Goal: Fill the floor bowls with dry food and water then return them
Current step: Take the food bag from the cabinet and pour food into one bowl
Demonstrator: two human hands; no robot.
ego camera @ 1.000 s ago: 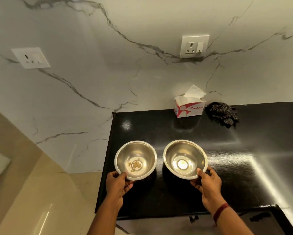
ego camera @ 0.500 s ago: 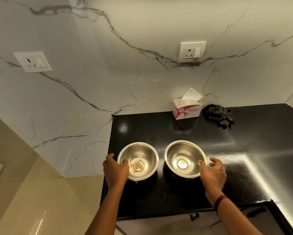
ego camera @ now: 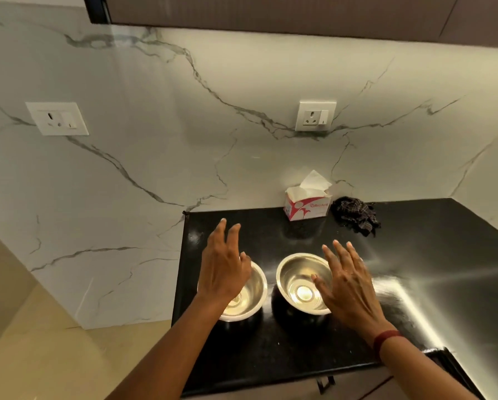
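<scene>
Two small steel bowls stand side by side on the black countertop [ego camera: 415, 255]. The left bowl [ego camera: 252, 295] holds a few brown crumbs, mostly hidden behind my left hand [ego camera: 223, 267]. The right bowl [ego camera: 298, 284] shows only a bright reflection at its bottom. My left hand hovers over the left bowl with fingers spread and holds nothing. My right hand [ego camera: 348, 284] hovers over the right bowl's right side, fingers apart, also holding nothing.
A red and white tissue box [ego camera: 307, 204] and a dark crumpled cloth [ego camera: 356, 215] sit at the back against the marble wall. Two wall sockets [ego camera: 315, 115] are above. Dark upper cabinets [ego camera: 299, 13] hang overhead. The counter's left edge drops to a beige floor [ego camera: 40, 356].
Both hands have let go of the bowls, which now rest on the counter, and have lifted above them with fingers spread. The view has tilted up.
</scene>
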